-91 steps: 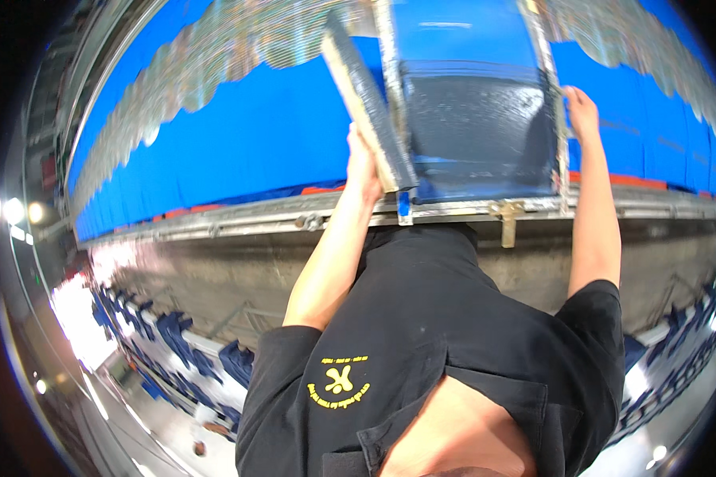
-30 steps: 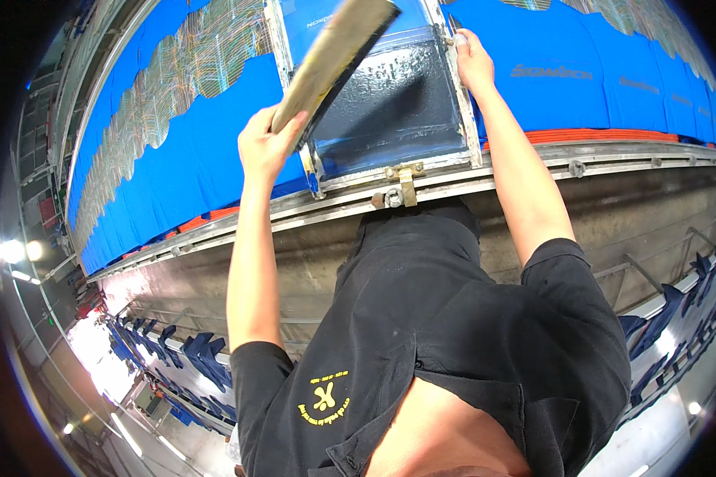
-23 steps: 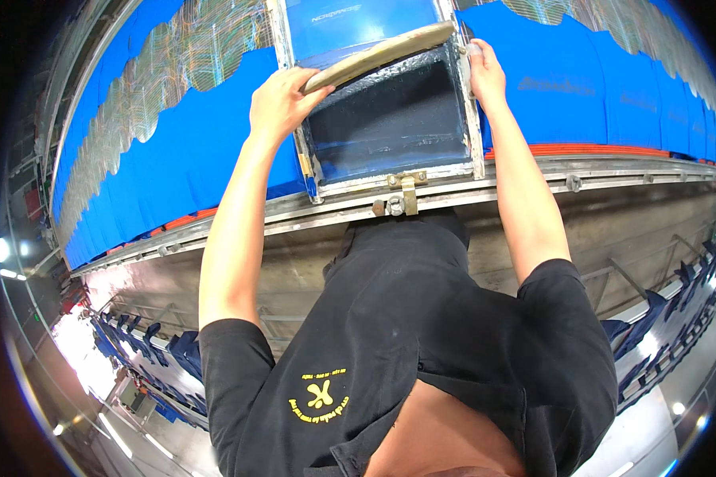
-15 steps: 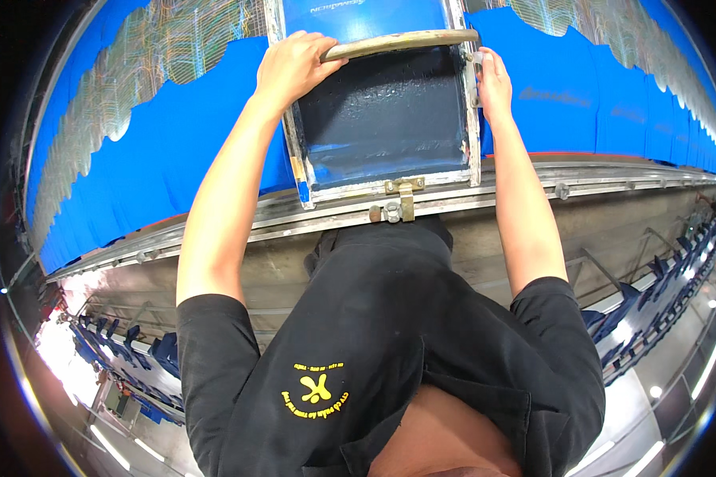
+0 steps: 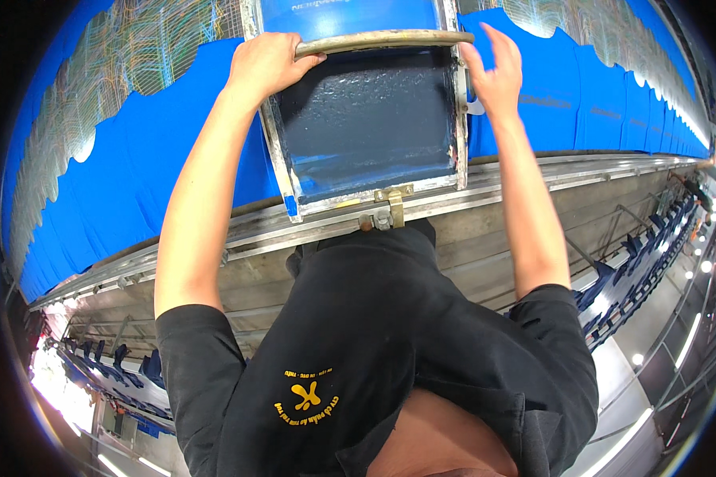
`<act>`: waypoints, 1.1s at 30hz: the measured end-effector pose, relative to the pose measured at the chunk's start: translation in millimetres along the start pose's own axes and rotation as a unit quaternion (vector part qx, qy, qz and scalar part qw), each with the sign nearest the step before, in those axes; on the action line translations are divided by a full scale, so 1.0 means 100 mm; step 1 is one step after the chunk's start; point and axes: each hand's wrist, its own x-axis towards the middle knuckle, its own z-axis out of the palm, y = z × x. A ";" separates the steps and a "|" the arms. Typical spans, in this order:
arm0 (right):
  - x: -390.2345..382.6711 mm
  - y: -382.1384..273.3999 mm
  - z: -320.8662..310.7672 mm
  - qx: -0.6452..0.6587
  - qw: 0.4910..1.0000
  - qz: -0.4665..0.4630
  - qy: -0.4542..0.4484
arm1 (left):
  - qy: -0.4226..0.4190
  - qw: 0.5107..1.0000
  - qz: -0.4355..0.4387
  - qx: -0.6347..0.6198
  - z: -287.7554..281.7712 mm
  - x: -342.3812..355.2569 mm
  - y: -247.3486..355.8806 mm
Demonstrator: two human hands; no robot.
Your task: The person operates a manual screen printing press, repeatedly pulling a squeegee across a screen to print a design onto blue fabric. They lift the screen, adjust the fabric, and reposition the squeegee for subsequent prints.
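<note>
A screen-printing frame (image 5: 274, 155) with worn white edges lies in front of me, dark ink (image 5: 366, 119) covering its lower part. Across it runs a long squeegee (image 5: 386, 41) with a brownish handle. My left hand (image 5: 266, 65) is wrapped round the squeegee's left end. At the other end my right hand (image 5: 497, 79) is raised beside the frame's right edge, its thumb and fingers apart and nothing in them. The thumb is close to the squeegee's tip; whether it touches cannot be made out. Below that hand a small pale hook-shaped piece (image 5: 476, 106) sticks out from the frame.
Blue fabric pieces (image 5: 533, 119) lie along the table on both sides of the frame. A metal rail (image 5: 525, 173) edges the table, with a brass-coloured clamp (image 5: 396, 205) at the frame's near side. Behind me stand racks (image 5: 636, 274) hung with dark pieces.
My right hand has come away from the frame's right edge and its fingers have spread. My left hand keeps its grip on the squeegee. The whole view has shifted slightly.
</note>
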 end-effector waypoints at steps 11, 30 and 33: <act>0.46 -0.20 0.30 -0.072 0.948 -0.049 -0.307 | 0.082 0.995 -0.035 0.033 0.14 0.05 0.07; -1.69 -0.72 -0.76 -0.054 0.971 -0.046 -0.229 | 0.146 0.984 -0.085 -0.055 1.16 -2.10 1.17; -1.66 -0.74 -0.79 -0.036 0.971 -0.049 -0.233 | 0.128 0.988 -0.074 -0.048 1.08 -2.14 1.14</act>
